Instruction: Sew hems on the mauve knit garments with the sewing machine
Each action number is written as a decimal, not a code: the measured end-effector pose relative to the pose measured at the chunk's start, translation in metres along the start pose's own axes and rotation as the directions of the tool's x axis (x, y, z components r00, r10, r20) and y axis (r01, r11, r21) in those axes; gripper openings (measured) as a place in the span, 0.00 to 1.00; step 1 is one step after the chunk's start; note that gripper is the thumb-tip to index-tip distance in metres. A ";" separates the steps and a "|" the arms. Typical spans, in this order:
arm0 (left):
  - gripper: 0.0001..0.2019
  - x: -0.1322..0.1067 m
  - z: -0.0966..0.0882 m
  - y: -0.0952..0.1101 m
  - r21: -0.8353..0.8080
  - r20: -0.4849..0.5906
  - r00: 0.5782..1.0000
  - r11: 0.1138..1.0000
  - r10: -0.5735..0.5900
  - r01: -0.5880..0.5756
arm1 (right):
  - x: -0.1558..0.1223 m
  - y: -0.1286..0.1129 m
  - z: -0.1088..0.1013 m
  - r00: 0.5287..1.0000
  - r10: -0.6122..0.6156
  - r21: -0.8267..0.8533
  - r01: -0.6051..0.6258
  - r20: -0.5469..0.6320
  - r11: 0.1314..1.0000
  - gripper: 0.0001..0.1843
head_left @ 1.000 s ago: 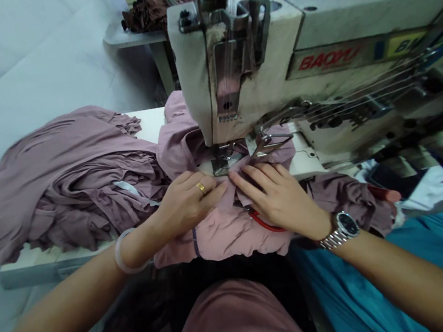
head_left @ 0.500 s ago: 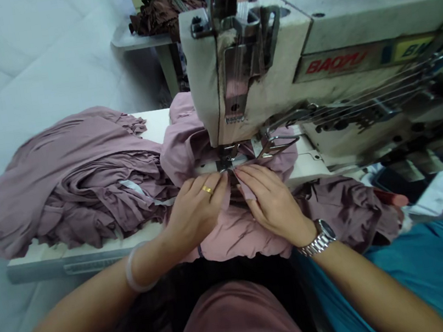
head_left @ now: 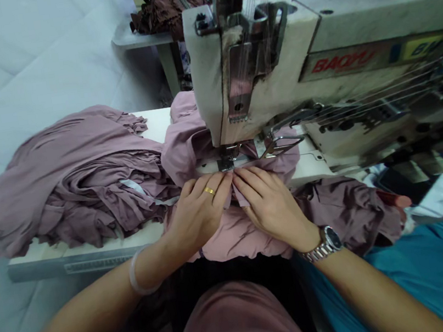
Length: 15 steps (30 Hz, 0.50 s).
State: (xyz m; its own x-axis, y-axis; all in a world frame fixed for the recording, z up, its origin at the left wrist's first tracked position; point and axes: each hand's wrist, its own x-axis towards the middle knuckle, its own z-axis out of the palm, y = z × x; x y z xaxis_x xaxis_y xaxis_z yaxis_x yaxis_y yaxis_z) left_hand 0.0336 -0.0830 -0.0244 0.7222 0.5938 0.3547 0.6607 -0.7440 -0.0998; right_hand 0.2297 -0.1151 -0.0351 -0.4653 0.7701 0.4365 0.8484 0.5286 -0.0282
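In the head view a pink garment [head_left: 231, 232] lies bunched on the sewing machine's bed and hangs over its front edge. My left hand [head_left: 200, 205], with a gold ring, is closed on the fabric just in front of the presser foot [head_left: 227, 162]. Beside it my right hand [head_left: 270, 200] pinches the same cloth, its fingertips nearly meeting the left ones. Part of the cloth edge shows between them. The fingertips hide the exact grip. Above the hands stands the white sewing machine head [head_left: 212, 78], threaded with several strands.
Mauve fabric pieces [head_left: 60, 173] are heaped on the left of the table [head_left: 37, 269]. Darker mauve cloth [head_left: 346, 208] lies right of my hands, with teal fabric [head_left: 436, 267] below it. Brown fabric [head_left: 167, 10] sits on another table behind. A metal guide [head_left: 283, 144] juts out near the needle.
My right hand has shifted slightly, and its fingertips are now closer to the left ones at the cloth edge. The view has moved a little; the left hand stays almost in place.
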 end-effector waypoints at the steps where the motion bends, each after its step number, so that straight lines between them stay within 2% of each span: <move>1: 0.21 0.000 0.000 0.000 0.000 0.005 1.000 1.000 -0.004 0.004 | 0.000 -0.001 0.000 1.000 -0.007 -0.018 0.007 -0.003 1.000 0.26; 8: 0.20 0.001 0.004 -0.003 -0.008 -0.009 1.000 1.000 -0.002 0.002 | -0.001 -0.001 0.001 1.000 -0.013 -0.031 0.013 -0.013 0.999 0.26; 15: 0.22 0.008 0.006 -0.007 0.002 0.020 1.000 1.000 -0.023 0.023 | 0.007 0.002 0.005 0.999 0.049 0.002 -0.049 -0.009 0.999 0.24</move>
State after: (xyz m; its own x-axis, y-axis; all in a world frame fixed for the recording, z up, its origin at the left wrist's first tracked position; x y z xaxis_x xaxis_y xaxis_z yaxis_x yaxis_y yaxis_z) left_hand 0.0355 -0.0715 -0.0262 0.7106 0.6170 0.3383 0.6777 -0.7294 -0.0931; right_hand 0.2271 -0.1073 -0.0367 -0.4210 0.7917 0.4426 0.8696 0.4912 -0.0514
